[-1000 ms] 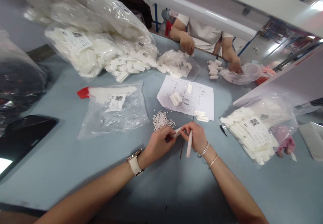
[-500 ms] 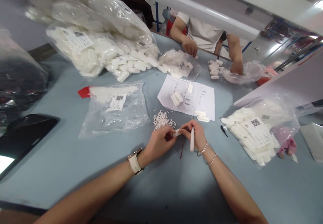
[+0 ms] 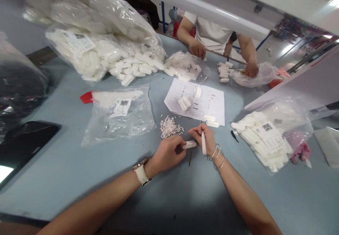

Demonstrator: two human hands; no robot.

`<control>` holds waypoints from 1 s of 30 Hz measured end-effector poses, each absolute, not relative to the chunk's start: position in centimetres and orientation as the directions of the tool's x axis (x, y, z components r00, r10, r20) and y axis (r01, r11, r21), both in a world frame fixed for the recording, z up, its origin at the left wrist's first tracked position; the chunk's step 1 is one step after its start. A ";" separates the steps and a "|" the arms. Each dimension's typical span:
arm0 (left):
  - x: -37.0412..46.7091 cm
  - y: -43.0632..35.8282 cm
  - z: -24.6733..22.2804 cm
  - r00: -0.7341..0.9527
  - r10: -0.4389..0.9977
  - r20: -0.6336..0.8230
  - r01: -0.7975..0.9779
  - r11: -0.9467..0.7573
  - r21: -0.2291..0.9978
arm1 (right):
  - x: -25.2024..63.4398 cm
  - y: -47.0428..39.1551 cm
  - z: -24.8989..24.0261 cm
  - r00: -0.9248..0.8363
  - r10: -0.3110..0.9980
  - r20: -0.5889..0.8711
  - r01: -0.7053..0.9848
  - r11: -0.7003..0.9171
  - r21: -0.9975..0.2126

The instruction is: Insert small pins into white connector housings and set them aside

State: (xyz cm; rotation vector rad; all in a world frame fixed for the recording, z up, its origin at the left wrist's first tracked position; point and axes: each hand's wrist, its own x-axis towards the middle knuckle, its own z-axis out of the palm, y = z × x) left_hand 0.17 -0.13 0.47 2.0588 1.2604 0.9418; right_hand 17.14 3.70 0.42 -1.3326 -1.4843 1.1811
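My left hand [image 3: 169,153] pinches one end of a small white oblong plastic casing [image 3: 189,144], which points to the right. Just right of it, my right hand [image 3: 205,136] is closed around a white-handled tool [image 3: 203,144] with a thin dark tip pointing away from me. The right thumb and forefinger are apart from the casing. A heap of tiny white cylindrical pieces [image 3: 169,127] lies just beyond my left hand. Further off, a printed sheet [image 3: 171,102] carries several white casings [image 3: 184,103]. A thin brown stick [image 3: 190,158] rests between my hands.
Large bags of white parts [image 3: 87,58] fill the back left. A flat clear bag [image 3: 119,122] lies left, near a black tablet-like object [image 3: 31,139]. Another parts bag [image 3: 267,139] lies right. Across the table, a co-worker's hands [image 3: 197,48] handle parts and a bag.
My right fingers have come away from the casing, which now shows more fully in my left hand. The co-worker's hand at the clear bag has shifted slightly.
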 end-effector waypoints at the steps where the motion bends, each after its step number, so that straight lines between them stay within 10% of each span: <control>1: 0.2 -0.2 0.6 0.370 0.882 0.293 0.524 -0.459 0.718 | 17.1 3.7 0.5 -0.169 0.985 -0.010 0.255 0.034 -0.966; 7: 0.1 -0.5 1.3 0.504 0.819 0.273 0.492 -0.533 0.689 | 16.7 4.1 0.5 -0.440 0.895 0.070 0.411 0.270 -0.871; 15: 0.3 -0.5 1.2 0.469 0.842 0.267 0.469 -0.494 0.732 | 16.3 4.5 0.1 -0.365 0.922 0.126 0.516 0.314 -0.797; 22: 0.3 -0.2 0.9 0.258 0.947 0.191 0.472 -0.296 0.831 | 17.3 4.0 0.8 -0.139 0.990 0.025 0.203 0.053 -0.978; 30: 0.2 0.2 0.7 0.151 0.983 0.100 0.500 -0.163 0.851 | 18.3 3.5 1.3 -0.260 0.962 -0.079 0.082 -0.060 -0.995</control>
